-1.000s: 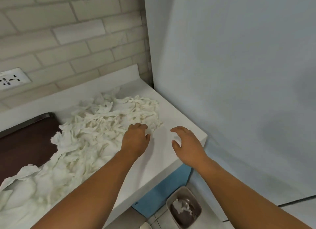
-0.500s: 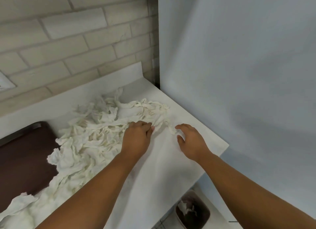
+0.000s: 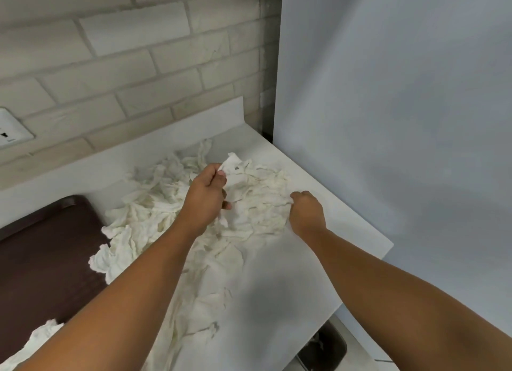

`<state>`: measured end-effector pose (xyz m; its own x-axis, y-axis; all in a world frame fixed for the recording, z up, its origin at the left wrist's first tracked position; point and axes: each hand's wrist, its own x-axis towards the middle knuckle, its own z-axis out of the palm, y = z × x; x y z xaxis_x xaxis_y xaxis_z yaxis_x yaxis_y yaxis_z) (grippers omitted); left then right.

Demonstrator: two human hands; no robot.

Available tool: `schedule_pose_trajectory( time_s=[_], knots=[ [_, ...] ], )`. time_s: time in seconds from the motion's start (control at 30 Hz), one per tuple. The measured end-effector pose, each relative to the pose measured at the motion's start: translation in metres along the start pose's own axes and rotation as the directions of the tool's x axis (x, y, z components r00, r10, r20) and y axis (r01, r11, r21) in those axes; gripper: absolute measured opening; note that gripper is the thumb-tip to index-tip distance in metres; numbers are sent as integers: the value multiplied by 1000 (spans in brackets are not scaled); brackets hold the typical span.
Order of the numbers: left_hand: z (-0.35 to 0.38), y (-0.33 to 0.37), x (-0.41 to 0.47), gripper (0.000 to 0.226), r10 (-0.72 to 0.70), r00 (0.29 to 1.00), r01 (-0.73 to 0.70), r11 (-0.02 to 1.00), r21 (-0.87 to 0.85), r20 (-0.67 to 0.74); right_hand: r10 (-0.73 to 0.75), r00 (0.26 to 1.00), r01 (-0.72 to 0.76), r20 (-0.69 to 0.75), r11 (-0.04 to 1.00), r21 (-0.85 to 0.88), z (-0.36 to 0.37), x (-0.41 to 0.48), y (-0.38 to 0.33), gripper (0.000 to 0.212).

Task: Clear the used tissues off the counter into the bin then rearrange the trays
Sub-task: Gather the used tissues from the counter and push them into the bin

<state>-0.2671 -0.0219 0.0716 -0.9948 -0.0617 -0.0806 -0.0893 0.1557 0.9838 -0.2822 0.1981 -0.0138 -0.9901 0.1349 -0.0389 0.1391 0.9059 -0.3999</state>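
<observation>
No legible writing

Nothing in view can be read as text, a label or a number. The white wall socket [image 3: 12, 130], above the far left edge of the worktop [image 3: 279, 284], bears a faint small mark near its lower rim, too small and blurred to tell whether it is lettering.

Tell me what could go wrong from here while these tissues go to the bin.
1. The tissues are loose, tangled strips. The left hand and right hand each grip only part of the heap, so pieces may trail off and fall to the floor, as the bin sits low beside the counter edge.
2. The heap looks large against the bin's partly visible opening, so it may overflow.
3. Some tissues lie over the brown tray and could be missed.
</observation>
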Motion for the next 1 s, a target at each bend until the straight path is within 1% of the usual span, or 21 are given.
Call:
schedule_pose_trajectory(
  time_s=[0.07, 0.1, 0.2, 0.27, 0.33, 0.4, 0.43, 0.47, 0.53, 0.57, 0.6, 0.63, 0.67, 0.7, 0.77, 0.8, 0.87, 0.93, 1.0],
  knots=[
    [-2, 1, -1, 18, -54, 998, 54, 998, -30, -12, -6, 1000, 8, -31, 997, 76, -2, 1, -2, 30],
    [-2, 2, -2, 20, -73, 997, 72, 996, -46, -18, -24, 998, 31, -58, 992, 124, -5, 1, -4, 31],
    [2, 0, -5, 40, -98, 993, 97, 995, -25, -57, -69, 987, 103, -142, 963, 250, -14, -3, -11, 27],
    [6, 0, -8, 45, -107, 990, 102, 993, -65, -89, -26, 989, 82, -146, 916, 392, -25, -9, -17, 26],
    [13, 4, -12, 51, -115, 987, 103, 989, -110, -108, 23, 993, 47, -115, 817, 575, -38, -15, -23, 28],
    [18, 8, -15, 55, -103, 987, 87, 988, -129, -126, 62, 996, 10, -69, 665, 747, -54, -23, -27, 29],
    [22, 12, -17, 53, -89, 988, 71, 988, -137, -129, 75, 996, -8, -48, 605, 796, -63, -26, -28, 31],
    [25, 16, -20, 50, -79, 989, 59, 987, -151, -126, 82, 996, -11, -46, 584, 811, -71, -29, -29, 36],
    [34, 24, -26, 40, -59, 993, 39, 980, -193, -99, 97, 992, 4, -86, 639, 769, -85, -33, -25, 55],
    [40, 29, -32, 34, -45, 996, 26, 976, -216, -81, 104, 987, 20, -118, 662, 749, -92, -36, -21, 56],
    [48, 34, -38, 29, -33, 998, 18, 972, -233, -59, 106, 983, 41, -149, 668, 743, -98, -40, -15, 48],
    [56, 40, -44, 24, -24, 999, 15, 970, -241, -33, 106, 980, 58, -170, 662, 747, -105, -45, -8, 35],
    [63, 44, -51, 20, -13, 1000, 13, 970, -244, 2, 115, 977, 63, -178, 641, 765, -110, -49, -1, 23],
    [76, 49, -61, 18, -3, 999, 14, 970, -242, 47, 131, 977, 53, -166, 607, 793, -118, -58, 12, 17],
    [92, 53, -73, 18, 16, 995, 8, 973, -230, 100, 121, 986, 29, -112, 539, 842, -129, -74, 30, 16],
    [98, 53, -76, 18, 32, 992, -5, 976, -217, 120, 103, 990, 23, -94, 543, 839, -133, -81, 38, 17],
    [120, 51, -92, 17, 44, 983, -11, 983, -183, 177, 98, 992, 2, -79, 613, 790, -139, -104, 65, 25],
    [148, 44, -111, 19, 17, 969, 19, 989, -145, 245, 137, 988, -39, -66, 649, 760, -140, -126, 98, 25],
    [177, 35, -132, 42, -62, 955, 79, 996, -46, 291, 174, 983, -79, -50, 661, 746, -136, -150, 131, 14]
  ],
)
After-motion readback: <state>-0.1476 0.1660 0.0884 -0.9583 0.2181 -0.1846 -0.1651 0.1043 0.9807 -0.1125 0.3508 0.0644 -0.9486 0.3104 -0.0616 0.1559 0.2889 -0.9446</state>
